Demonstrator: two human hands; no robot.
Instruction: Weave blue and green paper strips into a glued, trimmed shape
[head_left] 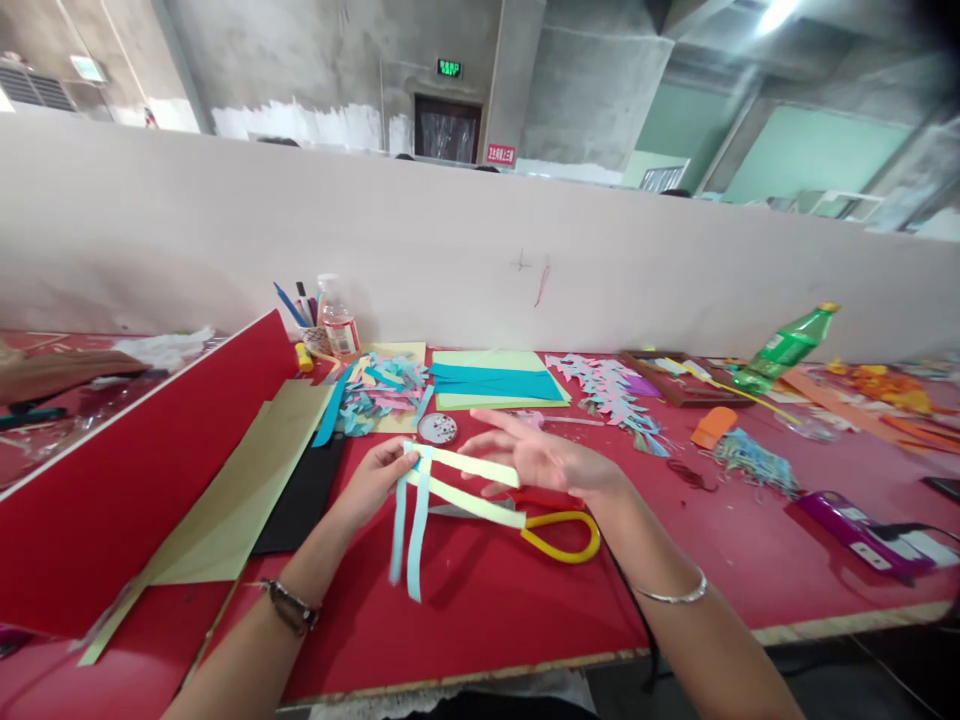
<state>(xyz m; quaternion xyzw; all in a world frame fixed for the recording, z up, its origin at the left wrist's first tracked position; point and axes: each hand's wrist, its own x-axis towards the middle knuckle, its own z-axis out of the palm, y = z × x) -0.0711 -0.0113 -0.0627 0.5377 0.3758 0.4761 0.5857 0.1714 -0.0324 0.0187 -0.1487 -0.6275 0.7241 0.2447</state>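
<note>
My left hand [380, 476] pinches the crossing of several woven paper strips. Two pale yellow strips [469, 499] run off to the right, and two light blue strips [417, 545] hang down towards me. My right hand [540, 455] is open, palm showing and fingers spread, behind the free ends of the yellow strips; it grips nothing. Under the strips, a pair of scissors with yellow handles [577, 553] lies on the red tabletop [465, 640], its blades partly covered. A small round container [436, 430] with dark specks stands just beyond my hands.
Behind lie cut paper strips [386, 390], blue and yellow sheets [491, 380] and a pink paper garland [611, 390]. A green bottle [787, 350] tilts at right, near a purple power strip [855, 530]. A red divider [150, 460] stands left; beyond it shows another person's hand [67, 375].
</note>
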